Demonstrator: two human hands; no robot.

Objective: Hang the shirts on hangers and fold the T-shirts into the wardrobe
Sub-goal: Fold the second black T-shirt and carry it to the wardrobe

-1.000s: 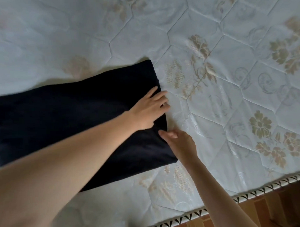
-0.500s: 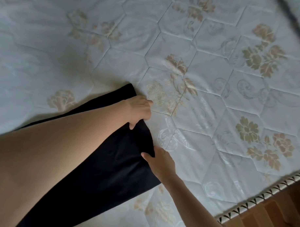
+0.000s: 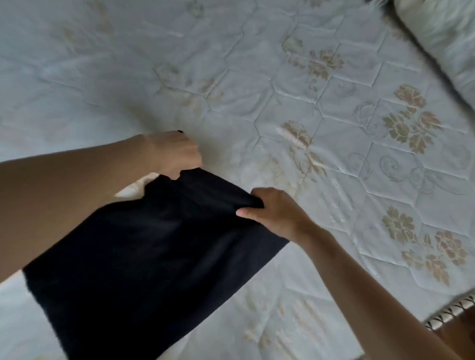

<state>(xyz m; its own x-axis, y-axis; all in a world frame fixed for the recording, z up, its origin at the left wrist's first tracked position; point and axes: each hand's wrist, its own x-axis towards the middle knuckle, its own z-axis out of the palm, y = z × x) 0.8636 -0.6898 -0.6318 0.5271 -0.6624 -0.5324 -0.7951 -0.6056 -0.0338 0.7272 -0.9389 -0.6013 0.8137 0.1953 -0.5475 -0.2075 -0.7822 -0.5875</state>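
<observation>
Two hands have the same short edge of a dark folded T-shirt (image 3: 153, 263) in the head view, the only view there is. The left hand (image 3: 173, 152) is curled closed on the far corner, fingers tucked under and out of sight, so how much cloth it holds I cannot tell beyond the corner itself. The right hand (image 3: 275, 213) pinches the near corner, thumb on top pointing left, fingers wrapped beneath the fabric. The gripped edge looks raised off the mattress (image 3: 336, 122) and sags slightly between the two hands, while the rest of the garment trails down and left toward the person, partly under the left forearm.

The step in hand looks like the next fold — carrying this edge over onto the body of the shirt. To do it well, the two corners should travel together at the same height, with the edge kept taut so the layers already folded do not slide apart; then the edge should land square on the opposite end before either hand lets go, and the crease be smoothed flat.

A pillow (image 3: 441, 38) lies at the far right, well apart from the shirt — no wardrobe or hanger is in sight.
</observation>
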